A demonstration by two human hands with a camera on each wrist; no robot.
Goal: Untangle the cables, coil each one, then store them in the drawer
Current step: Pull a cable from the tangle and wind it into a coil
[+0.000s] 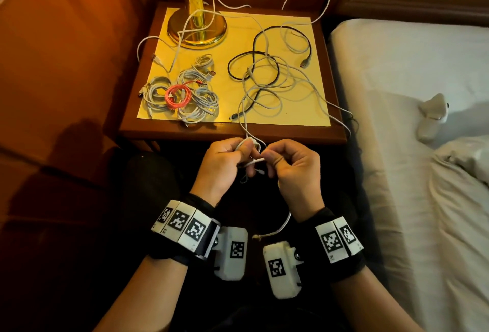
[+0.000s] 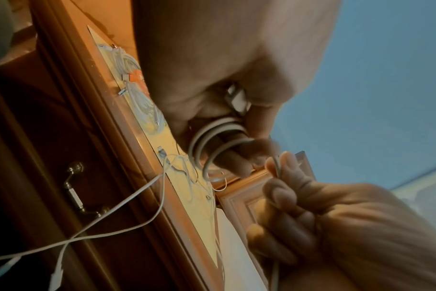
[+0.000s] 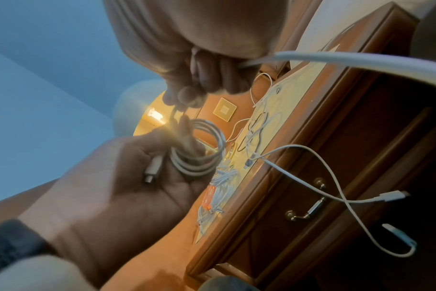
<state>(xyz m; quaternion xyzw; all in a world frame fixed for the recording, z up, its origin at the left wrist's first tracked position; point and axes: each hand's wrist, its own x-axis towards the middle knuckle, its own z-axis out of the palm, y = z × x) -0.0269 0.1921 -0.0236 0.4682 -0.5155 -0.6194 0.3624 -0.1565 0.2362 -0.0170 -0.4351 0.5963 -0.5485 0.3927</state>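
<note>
Coiling is under way: a white cable (image 3: 199,149) is wound in loops round the left hand (image 1: 219,167), fingers curled to hold the turns, while the right hand (image 1: 293,170) pinches the running length so slack is fed evenly. Finished coils (image 1: 182,93) are kept apart on the table (image 1: 328,130) (left side) from the loose tangle (image 1: 267,77). Its drawer handle (image 3: 306,210) is untouched.

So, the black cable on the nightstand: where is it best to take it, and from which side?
Probably at its free plug on the right, coming from above. The black cable there lies clear of the white cables, while its middle loops cross them, so pulling from an end should unthread it.
</note>
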